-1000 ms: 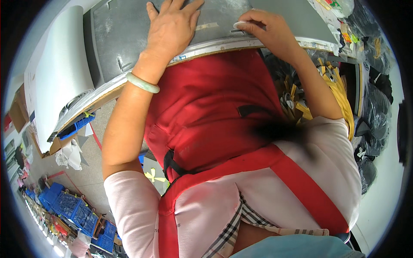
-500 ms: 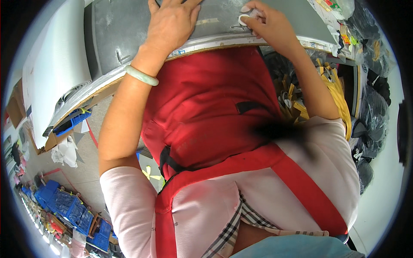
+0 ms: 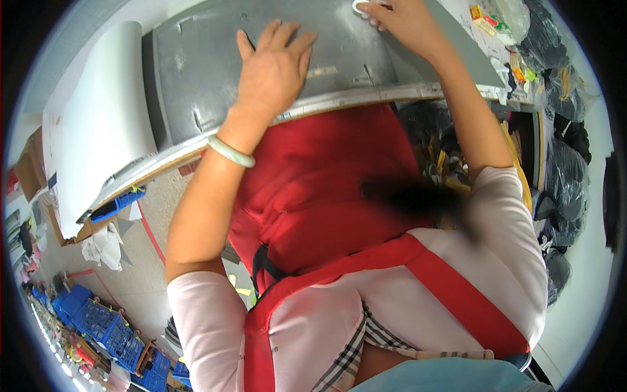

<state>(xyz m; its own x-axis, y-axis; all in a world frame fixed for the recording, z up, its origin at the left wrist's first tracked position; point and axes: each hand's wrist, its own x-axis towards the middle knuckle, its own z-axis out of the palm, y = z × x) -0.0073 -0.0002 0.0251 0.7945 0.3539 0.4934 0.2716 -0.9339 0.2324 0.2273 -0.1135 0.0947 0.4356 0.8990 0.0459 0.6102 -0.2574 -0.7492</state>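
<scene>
A dark grey sheet [image 3: 215,72] with thin slits and white smudges lies on the worktable at the top of the view. My left hand [image 3: 273,72] rests flat on it, fingers spread, with a pale green bangle on that wrist. Farther right, my right hand [image 3: 401,23] pinches a small white round disc [image 3: 359,6] against the sheet's far part. White powder marks the surface beside the disc. One slit [image 3: 366,75] lies nearer the front edge, between my two hands. The upper edge of the view cuts off part of the right hand.
A large rolled white sheet [image 3: 101,117] hangs over the table's left end. Clear plastic bags [image 3: 565,170] crowd the right side. Blue crates [image 3: 108,326] stand on the floor at lower left. Small packets [image 3: 486,21] lie at the table's right.
The whole view has shifted, so the table sits lower in it. My right hand has moved with the white disc away from the near slit toward the sheet's far side. My left hand stays put.
</scene>
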